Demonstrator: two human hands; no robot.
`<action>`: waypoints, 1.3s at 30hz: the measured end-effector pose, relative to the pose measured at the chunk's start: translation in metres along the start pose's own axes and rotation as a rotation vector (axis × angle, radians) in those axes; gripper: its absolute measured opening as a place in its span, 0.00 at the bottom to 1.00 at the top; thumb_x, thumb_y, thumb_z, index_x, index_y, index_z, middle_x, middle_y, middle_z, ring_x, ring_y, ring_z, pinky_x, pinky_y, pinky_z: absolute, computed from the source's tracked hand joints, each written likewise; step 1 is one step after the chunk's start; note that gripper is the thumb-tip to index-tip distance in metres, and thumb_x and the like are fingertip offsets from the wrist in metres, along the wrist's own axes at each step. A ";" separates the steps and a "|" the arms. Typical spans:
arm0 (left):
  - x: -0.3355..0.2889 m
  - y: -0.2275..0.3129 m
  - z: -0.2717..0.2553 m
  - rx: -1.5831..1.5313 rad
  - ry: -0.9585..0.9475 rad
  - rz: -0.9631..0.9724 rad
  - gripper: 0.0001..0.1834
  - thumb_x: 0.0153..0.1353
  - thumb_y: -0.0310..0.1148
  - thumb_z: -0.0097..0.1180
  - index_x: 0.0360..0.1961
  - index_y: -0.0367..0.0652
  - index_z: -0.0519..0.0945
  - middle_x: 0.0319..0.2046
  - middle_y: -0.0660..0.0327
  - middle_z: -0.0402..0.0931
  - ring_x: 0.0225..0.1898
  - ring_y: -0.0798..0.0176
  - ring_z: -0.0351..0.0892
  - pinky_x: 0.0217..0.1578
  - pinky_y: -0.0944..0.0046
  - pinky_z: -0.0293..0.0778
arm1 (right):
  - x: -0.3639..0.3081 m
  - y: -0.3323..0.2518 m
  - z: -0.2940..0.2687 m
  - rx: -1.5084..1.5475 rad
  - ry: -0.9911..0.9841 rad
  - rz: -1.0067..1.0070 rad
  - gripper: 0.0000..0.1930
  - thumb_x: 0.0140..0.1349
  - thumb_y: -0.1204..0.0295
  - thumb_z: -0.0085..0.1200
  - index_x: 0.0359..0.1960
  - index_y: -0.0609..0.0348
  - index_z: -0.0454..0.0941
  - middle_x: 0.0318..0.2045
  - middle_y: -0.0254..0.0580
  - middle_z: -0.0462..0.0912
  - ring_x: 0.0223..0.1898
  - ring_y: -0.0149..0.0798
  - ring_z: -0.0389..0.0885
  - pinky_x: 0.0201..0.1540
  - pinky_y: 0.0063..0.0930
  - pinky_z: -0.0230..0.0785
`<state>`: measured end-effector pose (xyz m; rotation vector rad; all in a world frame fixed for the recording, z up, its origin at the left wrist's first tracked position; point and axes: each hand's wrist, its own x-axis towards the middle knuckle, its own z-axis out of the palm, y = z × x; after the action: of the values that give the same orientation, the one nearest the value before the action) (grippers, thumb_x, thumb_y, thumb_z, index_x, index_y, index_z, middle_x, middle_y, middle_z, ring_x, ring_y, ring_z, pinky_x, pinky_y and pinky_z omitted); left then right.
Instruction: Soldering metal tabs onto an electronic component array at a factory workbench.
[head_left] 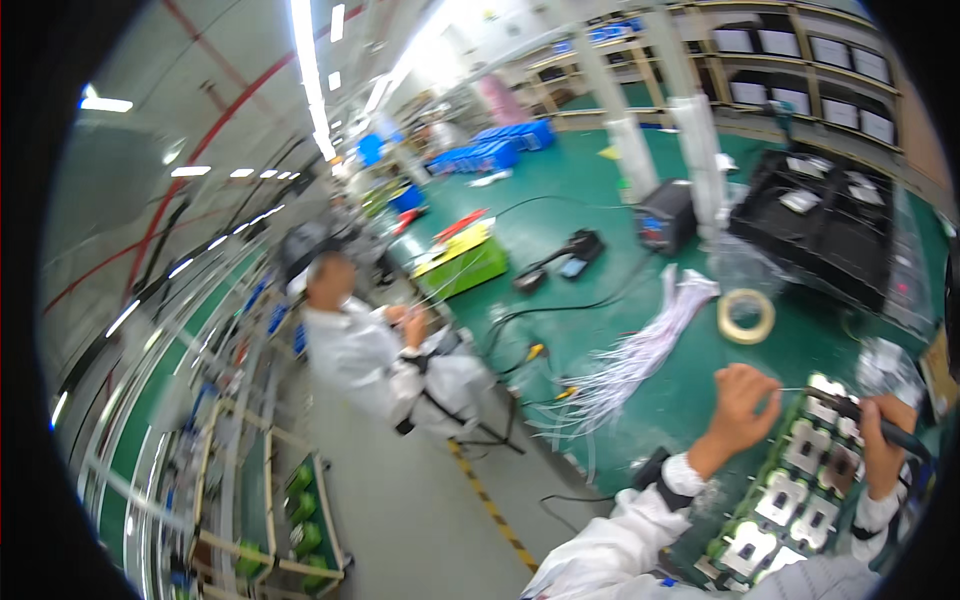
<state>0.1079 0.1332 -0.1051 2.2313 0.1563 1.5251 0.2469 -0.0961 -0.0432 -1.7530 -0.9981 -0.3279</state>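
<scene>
A battery pack point(803, 450) with green cells and silvery metal tabs lies at the lower right of the green bench. Over its far end my right hand point(883, 445) is closed round the dark handle of a soldering iron point(833, 402), whose thick black cord bends away to the right. The iron's tip points left. My left hand point(742, 415) is raised at the pack's left side, thumb and finger pinched on a thin wire point(792, 389) that reaches toward the iron's tip. Whether wire and tip touch is too small to tell.
Beyond my hands lie a tape roll point(746, 316), a bundle of white wires point(650, 345), a dark box-shaped station point(666, 216) and a black tray point(815, 220). A co-worker point(370, 350) in white sits left, near a green box point(462, 264). Cables cross the bench.
</scene>
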 end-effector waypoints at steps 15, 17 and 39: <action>-0.002 -0.004 -0.005 -0.057 0.070 -0.036 0.10 0.52 0.22 0.64 0.37 0.43 0.81 0.34 0.62 0.76 0.43 0.55 0.74 0.46 0.55 0.62 | -0.006 0.021 0.004 0.189 -0.059 0.168 0.11 0.72 0.71 0.53 0.32 0.66 0.78 0.23 0.34 0.73 0.22 0.25 0.69 0.27 0.22 0.59; -0.002 -0.005 -0.005 -0.064 0.074 -0.033 0.10 0.52 0.22 0.63 0.37 0.43 0.81 0.35 0.62 0.76 0.43 0.55 0.74 0.46 0.55 0.62 | -0.006 0.022 0.005 0.209 -0.060 0.191 0.10 0.72 0.71 0.53 0.33 0.65 0.78 0.24 0.34 0.74 0.22 0.25 0.69 0.27 0.22 0.59; 0.001 -0.011 -0.011 -0.021 0.191 -0.054 0.09 0.59 0.24 0.66 0.41 0.42 0.82 0.44 0.61 0.80 0.44 0.56 0.77 0.45 0.57 0.66 | -0.013 0.039 0.006 0.239 0.039 0.178 0.09 0.73 0.71 0.54 0.36 0.64 0.78 0.29 0.37 0.76 0.23 0.25 0.70 0.27 0.21 0.62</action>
<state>0.0999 0.1467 -0.1059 2.0461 0.2546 1.7006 0.2674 -0.1008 -0.0794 -1.5974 -0.8113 -0.1232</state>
